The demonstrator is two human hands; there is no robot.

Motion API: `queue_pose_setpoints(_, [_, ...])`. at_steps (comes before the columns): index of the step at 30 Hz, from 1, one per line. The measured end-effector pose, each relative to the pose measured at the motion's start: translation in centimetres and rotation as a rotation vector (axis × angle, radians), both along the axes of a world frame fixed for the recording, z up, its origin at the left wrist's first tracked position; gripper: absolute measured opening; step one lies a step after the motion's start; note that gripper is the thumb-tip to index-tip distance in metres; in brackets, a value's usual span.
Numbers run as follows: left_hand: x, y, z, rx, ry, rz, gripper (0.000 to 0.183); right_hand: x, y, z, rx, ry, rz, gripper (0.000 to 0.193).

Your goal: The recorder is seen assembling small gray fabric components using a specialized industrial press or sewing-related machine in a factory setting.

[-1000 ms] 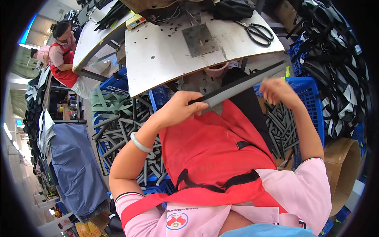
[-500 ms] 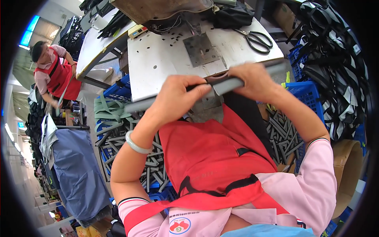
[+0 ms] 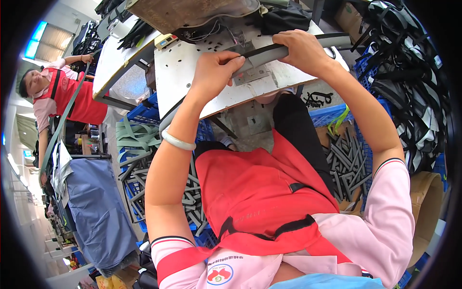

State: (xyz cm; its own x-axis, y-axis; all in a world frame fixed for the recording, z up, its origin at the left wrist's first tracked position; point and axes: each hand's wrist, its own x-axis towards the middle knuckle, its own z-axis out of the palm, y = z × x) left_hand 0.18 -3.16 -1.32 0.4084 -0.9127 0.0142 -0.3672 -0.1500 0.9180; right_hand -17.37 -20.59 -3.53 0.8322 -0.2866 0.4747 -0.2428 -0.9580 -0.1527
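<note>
Both hands are over the white sewing table [image 3: 178, 72], holding a long grey tube-like strip [image 3: 267, 56] with a black band along its upper edge. My left hand [image 3: 215, 72] is closed on it, thumb and fingers pinching beside a seam or break in the grey surface. Farther right, my right hand [image 3: 304, 50] is wrapped over the strip, whose free end [image 3: 339, 41] sticks out past the hand. Another grey length shows beside my left forearm, by the table's near left corner. Below the strip lies the machine's metal plate [image 3: 252, 75]. The needle area is partly hidden.
Blue baskets of short grey tubes [image 3: 344, 164] stand on both sides of my legs. Pale green straps [image 3: 137, 137] lie in the left one. Black straps [image 3: 404, 91] pile up at right. A co-worker in a red apron [image 3: 72, 98] handles a long green strap at left.
My hands have moved forward from above my lap to over the table, carrying the grey strip toward the machine plate. The co-worker has leaned and stretched a strap out between both hands.
</note>
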Motion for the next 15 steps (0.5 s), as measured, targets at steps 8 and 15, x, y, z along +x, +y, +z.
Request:
queue_pose_setpoints(8, [1.0,-0.8,-0.2,-0.004,0.027,-0.018,0.027,0.8,-0.7,0.4,-0.014,0.051,-0.021,0.045])
queue_pose_setpoints(15, [2.5,-2.1,-0.7,-0.001,0.032,0.021,0.026,2.8,-1.7,0.7,0.065,0.123,-0.101,0.044])
